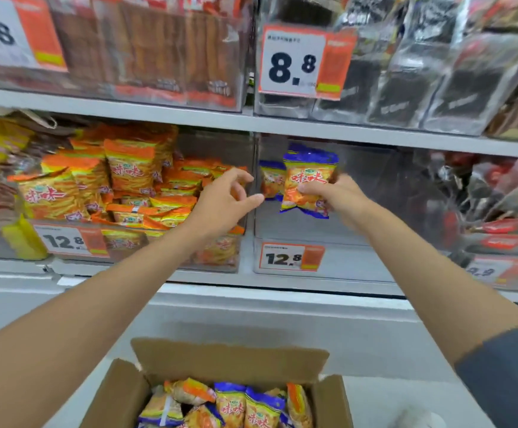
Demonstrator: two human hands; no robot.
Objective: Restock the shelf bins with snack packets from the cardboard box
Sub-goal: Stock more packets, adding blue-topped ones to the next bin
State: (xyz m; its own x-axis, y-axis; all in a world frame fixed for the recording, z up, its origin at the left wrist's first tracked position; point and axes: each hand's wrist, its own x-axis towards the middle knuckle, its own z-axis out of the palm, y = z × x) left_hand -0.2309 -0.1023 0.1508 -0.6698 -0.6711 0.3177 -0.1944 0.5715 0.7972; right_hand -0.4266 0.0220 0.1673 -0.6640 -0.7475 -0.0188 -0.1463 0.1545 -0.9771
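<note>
The right hand (341,196), right of centre in the frame, pinches a blue-edged packet (308,180) by its right side, thumb across the front and fingers curled behind; the packet stands nearly upright, long axis running top to bottom, inside the mouth of the clear bin (328,264); the bin's bare floor lies below and behind it, so the drop looks short and downward. A second blue packet (271,180) shows just left of it, whether real or a reflection I cannot tell. The left hand (220,199) hovers near the divider, fingers loosely curled, holding nothing. The packet is glossy and puffy, orange-yellow with red lettering; more lie in the cardboard box (229,356) at the bottom centre.
</note>
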